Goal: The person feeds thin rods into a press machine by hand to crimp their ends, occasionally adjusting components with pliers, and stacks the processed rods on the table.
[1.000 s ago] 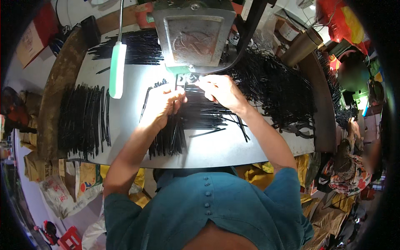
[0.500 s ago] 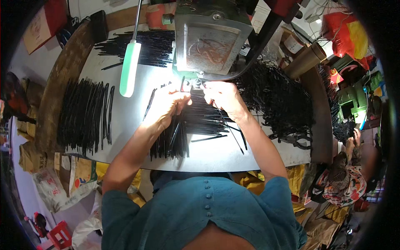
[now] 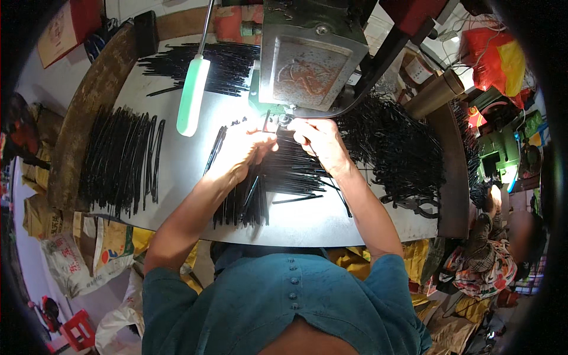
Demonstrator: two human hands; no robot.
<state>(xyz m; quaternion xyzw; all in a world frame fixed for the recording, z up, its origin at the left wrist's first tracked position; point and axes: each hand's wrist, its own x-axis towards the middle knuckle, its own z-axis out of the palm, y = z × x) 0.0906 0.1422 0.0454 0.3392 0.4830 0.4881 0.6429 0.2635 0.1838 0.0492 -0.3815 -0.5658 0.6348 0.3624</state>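
Both hands are closed, just below the working head [image 3: 285,117] of a green press-like machine [image 3: 316,68]. My left hand [image 3: 245,148] pinches a thin black rod [image 3: 266,121], which stands up past the fingertips; more rods lie beneath this hand. The fingers of my right hand [image 3: 319,142] are pressed together at the head, around the upper end of another thin black rod [image 3: 338,192] that slants down to the right. The exact contact at the fingertips is too small to make out. A pile of black rods [image 3: 290,168] lies between and below the hands.
Black rods lie in a bundle on the left [image 3: 121,168] and one at the back [image 3: 201,68]. A tangled black heap [image 3: 402,142] and pliers [image 3: 417,204] are on the right. A green-and-white lamp [image 3: 193,97] hangs over the metal table [image 3: 284,228]. Another person [image 3: 491,248] works far right.
The view has shifted slightly, so the machine and lamp appear further right. Both hands stay at the machine head, and the right fingers look more curled. The other person's hands have moved slightly.
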